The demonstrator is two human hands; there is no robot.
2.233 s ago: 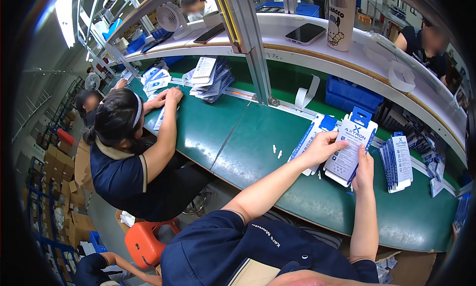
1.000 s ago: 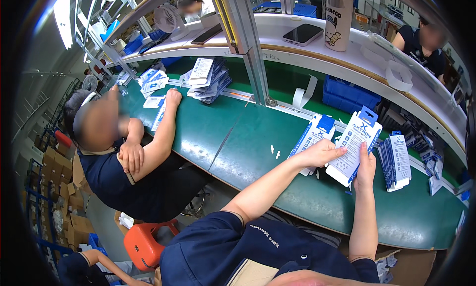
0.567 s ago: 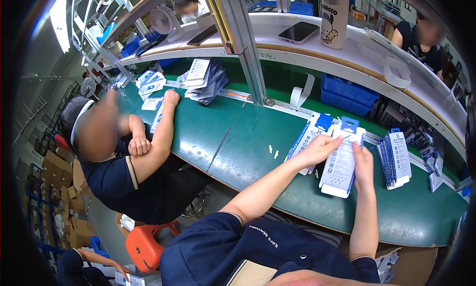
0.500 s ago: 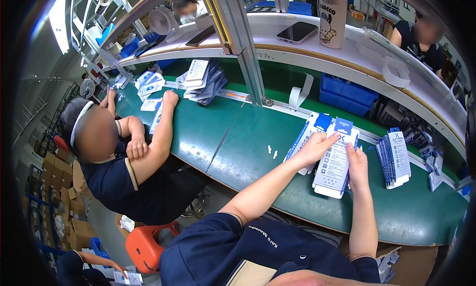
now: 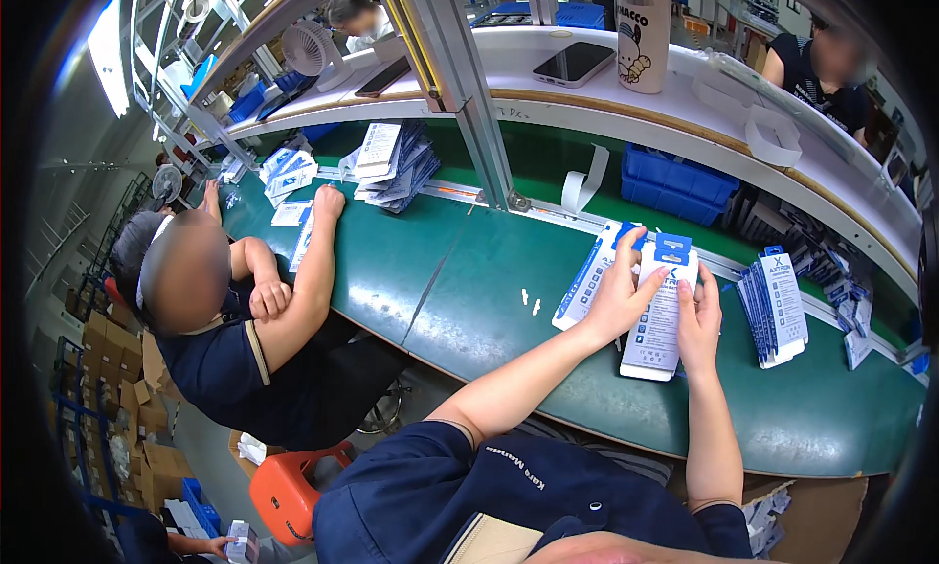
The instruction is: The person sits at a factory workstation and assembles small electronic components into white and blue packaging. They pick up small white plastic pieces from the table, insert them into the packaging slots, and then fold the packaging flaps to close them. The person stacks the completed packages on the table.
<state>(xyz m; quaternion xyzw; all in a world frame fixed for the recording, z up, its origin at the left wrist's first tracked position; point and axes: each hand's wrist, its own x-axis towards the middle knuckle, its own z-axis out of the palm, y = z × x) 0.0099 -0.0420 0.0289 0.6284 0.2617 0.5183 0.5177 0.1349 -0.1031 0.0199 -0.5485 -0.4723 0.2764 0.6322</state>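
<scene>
A slim white-and-blue packaging box (image 5: 651, 341) with a blue hang tab stands upright before me, its printed front showing. My left hand (image 5: 616, 295) is closed on its left edge, thumb on the front and fingers reaching up behind it. On the right edge, my right hand (image 5: 699, 324) grips it with the thumb across the front, the other fingers wrapped round the side. Just left of my left hand lie similar boxes (image 5: 577, 300), partly hidden by that hand. To the right, a leaning row of matching boxes (image 5: 785, 310) rests on the green tabletop (image 5: 489, 310).
Two small white pieces (image 5: 529, 301) lie left of the boxes. Behind stand a blue bin (image 5: 675, 182) and a curled white strip (image 5: 585, 180). A shelf above holds a phone (image 5: 575, 63) and a bottle (image 5: 643, 36). A co-worker (image 5: 220, 310) sits at left beside stacked packages (image 5: 396, 168).
My left hand has shifted from across the top of the box to its left edge. The box has straightened, and the white flap at its lower end no longer shows. The view has shifted slightly.
</scene>
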